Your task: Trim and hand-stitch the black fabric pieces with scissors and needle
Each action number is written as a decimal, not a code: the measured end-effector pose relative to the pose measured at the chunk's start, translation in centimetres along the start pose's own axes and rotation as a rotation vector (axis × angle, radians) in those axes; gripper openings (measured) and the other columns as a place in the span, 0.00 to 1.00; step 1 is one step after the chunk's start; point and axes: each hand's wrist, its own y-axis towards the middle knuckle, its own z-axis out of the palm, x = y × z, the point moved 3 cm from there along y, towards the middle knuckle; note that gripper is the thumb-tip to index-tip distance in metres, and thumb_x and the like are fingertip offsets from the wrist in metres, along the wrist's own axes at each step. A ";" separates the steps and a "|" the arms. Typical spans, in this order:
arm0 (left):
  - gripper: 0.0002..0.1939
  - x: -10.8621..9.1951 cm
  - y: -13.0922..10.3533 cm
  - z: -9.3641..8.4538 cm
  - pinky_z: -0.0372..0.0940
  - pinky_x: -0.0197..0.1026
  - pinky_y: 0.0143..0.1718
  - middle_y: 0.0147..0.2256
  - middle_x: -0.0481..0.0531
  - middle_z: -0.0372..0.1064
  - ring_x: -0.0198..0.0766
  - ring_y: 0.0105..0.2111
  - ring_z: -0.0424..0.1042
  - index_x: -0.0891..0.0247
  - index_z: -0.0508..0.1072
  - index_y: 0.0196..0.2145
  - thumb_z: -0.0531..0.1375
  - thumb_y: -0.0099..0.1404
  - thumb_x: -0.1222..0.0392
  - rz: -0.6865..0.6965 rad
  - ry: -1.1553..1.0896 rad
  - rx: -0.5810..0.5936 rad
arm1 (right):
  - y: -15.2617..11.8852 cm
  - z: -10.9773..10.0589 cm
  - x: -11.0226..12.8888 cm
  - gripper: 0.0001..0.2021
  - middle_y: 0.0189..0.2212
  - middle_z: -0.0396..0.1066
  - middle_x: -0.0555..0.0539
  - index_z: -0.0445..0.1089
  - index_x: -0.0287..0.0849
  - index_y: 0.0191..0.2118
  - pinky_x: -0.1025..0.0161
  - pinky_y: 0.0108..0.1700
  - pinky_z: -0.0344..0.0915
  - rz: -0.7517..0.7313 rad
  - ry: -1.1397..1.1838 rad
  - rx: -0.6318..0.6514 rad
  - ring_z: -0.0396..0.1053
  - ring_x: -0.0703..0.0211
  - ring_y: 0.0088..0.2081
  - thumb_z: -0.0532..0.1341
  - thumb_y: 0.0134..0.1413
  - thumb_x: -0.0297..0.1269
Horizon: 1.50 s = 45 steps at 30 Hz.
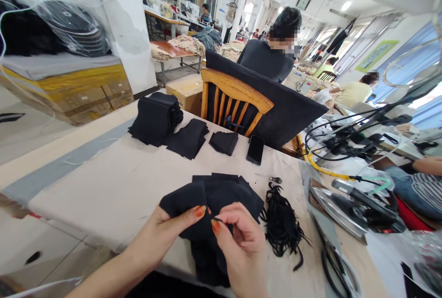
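At lower centre, the smooth black cloth panel (183, 199) looks matt. The orange-brown slatted wooden chair (238, 90), upper centre, is glossy; the pointed silvery metal iron base (334, 210), lower right, shiny; the crinkled clear plastic wrap (74, 17), upper left, glossy.

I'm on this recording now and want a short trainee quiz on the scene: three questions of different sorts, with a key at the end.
1. True or false: the clothes iron lies to the right of the pile of black strips.

2. Which of these lies just left of the smartphone?
A) scissors
B) small stack of black fabric pieces
C) clothes iron

3. What is the person's left hand holding?

Key:
1. True.
2. B.
3. A piece of black fabric.
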 end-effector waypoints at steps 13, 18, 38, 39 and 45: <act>0.14 0.2 -0.2 -0.9 0.68 0.43 0.47 0.35 0.50 0.79 0.47 0.41 0.75 0.57 0.81 0.35 0.64 0.57 0.46 -0.010 0.146 -0.156 | -0.4 0.1 -0.6 0.08 0.25 0.58 0.54 0.61 0.44 0.27 0.67 0.30 0.57 0.043 -0.186 -0.066 0.58 0.63 0.28 0.63 0.51 0.33; 0.19 0.1 -0.7 -0.6 0.67 0.44 0.48 0.37 0.52 0.76 0.47 0.43 0.72 0.56 0.80 0.36 0.62 0.57 0.40 0.058 0.238 -0.054 | -0.2 0.5 0.0 0.09 0.22 0.57 0.54 0.65 0.43 0.24 0.66 0.28 0.54 0.053 -0.110 0.004 0.56 0.63 0.26 0.62 0.53 0.35; 0.09 -1.7 1.7 0.0 0.52 0.34 0.25 0.30 0.44 0.62 0.31 0.25 0.55 0.62 0.68 0.26 0.64 0.58 0.58 0.004 0.339 0.510 | 1.1 -1.5 2.9 0.06 0.25 0.65 0.52 0.67 0.42 0.27 0.66 0.32 0.56 0.055 -0.316 0.264 0.62 0.62 0.30 0.59 0.51 0.26; 0.08 -1.8 1.6 0.0 0.53 0.34 0.25 0.29 0.44 0.62 0.32 0.25 0.56 0.62 0.67 0.27 0.63 0.58 0.58 -0.010 0.349 0.506 | 1.1 -1.4 2.8 0.06 0.25 0.65 0.52 0.67 0.42 0.27 0.66 0.31 0.56 0.078 -0.323 0.272 0.62 0.63 0.30 0.58 0.51 0.26; 0.08 -2.7 0.6 0.6 0.56 0.35 0.30 0.27 0.42 0.59 0.34 0.30 0.60 0.60 0.64 0.26 0.61 0.52 0.69 -0.099 0.496 0.507 | 1.1 -1.3 2.9 0.07 0.24 0.68 0.53 0.72 0.43 0.29 0.67 0.31 0.55 0.095 -0.407 0.346 0.63 0.63 0.28 0.59 0.49 0.25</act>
